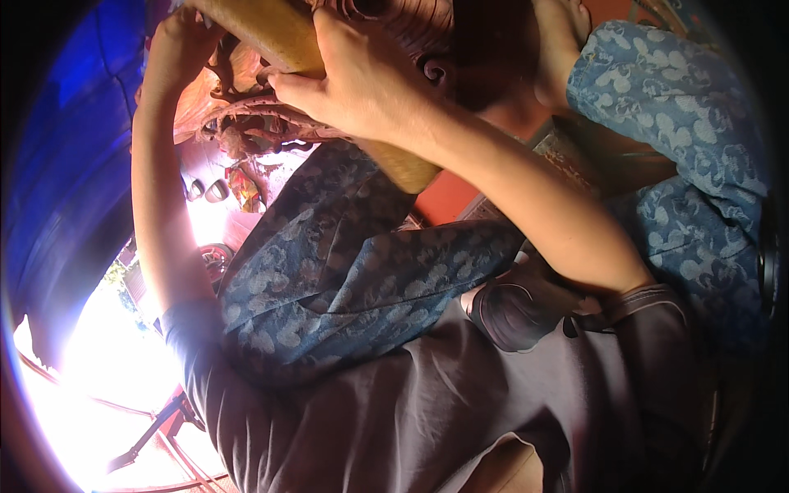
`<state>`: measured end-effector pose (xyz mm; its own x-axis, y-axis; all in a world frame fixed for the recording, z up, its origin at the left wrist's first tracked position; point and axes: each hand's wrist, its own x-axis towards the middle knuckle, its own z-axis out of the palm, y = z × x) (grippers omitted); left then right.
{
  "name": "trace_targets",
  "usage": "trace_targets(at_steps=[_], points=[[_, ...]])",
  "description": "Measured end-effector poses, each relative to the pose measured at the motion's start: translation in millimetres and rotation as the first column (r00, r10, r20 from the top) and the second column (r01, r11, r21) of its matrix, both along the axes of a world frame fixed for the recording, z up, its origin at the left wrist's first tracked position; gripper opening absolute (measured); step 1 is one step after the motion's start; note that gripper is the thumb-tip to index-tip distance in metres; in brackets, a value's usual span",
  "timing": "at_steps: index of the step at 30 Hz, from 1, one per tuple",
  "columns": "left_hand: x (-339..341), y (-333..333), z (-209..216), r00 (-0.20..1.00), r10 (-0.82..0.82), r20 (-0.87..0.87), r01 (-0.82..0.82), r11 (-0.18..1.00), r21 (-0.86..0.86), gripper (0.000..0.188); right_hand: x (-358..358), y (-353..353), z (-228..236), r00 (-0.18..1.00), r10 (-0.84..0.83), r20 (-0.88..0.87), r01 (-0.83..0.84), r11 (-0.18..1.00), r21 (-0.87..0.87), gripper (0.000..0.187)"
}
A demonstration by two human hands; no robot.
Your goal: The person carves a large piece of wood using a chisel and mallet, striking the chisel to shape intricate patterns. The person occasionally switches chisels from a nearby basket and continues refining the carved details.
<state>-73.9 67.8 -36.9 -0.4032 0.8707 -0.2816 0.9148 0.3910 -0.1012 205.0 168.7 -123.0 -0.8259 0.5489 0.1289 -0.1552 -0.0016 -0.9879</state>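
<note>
A long yellow-brown piece with smooth sides slants from the top edge down past my right hand; its lower end shows below my wrist. My right hand is closed round it, thumb stretched to the left. Under it lies a carved reddish-brown wooden piece with curls and twisting strands. My left hand is at the carving's left side, close to the upper end of the yellow-brown piece. Its fingers are curled and partly hidden, so what they hold cannot be made out.
My legs in blue patterned trousers are bent below the carving. A bare foot rests at the upper right. Dark slippers and a colourful packet lie on the floor. A blue sheet hangs at the left, near a wheel.
</note>
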Motion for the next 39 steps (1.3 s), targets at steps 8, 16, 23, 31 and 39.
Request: trace_targets(at_steps=[8, 16, 23, 31, 39], points=[[-18.6, -16.6, -4.0, 0.995, -0.092, -0.039, 0.093, 0.995, 0.036, 0.022, 6.1, 9.6, 7.6, 0.978, 0.129, 0.161, -0.149, 0.981, 0.122, 0.050], [35.5, 20.2, -4.2, 0.976, 0.214, 0.035, -0.214, 0.977, 0.004, 0.021, 3.0, 5.3, -4.3, 0.997, 0.032, 0.066, -0.036, 0.997, 0.069, 0.050], [31.6, 6.8, -1.4, 0.997, -0.025, 0.067, 0.013, 0.985, 0.173, 0.033, 4.1, -0.4, 4.2, 0.999, 0.031, 0.015, -0.030, 0.999, -0.015, 0.048], [33.2, 7.3, -5.4, 0.997, 0.006, 0.078, -0.020, 0.984, 0.178, 0.027, 3.1, -0.6, 11.7, 0.986, -0.127, -0.110, 0.118, 0.989, -0.086, 0.047], [48.2, 32.4, 6.7, 0.989, 0.043, 0.142, -0.070, 0.979, 0.189, 0.030, -1.7, -1.5, -0.5, 0.989, -0.146, -0.024, 0.144, 0.987, -0.077, 0.044]])
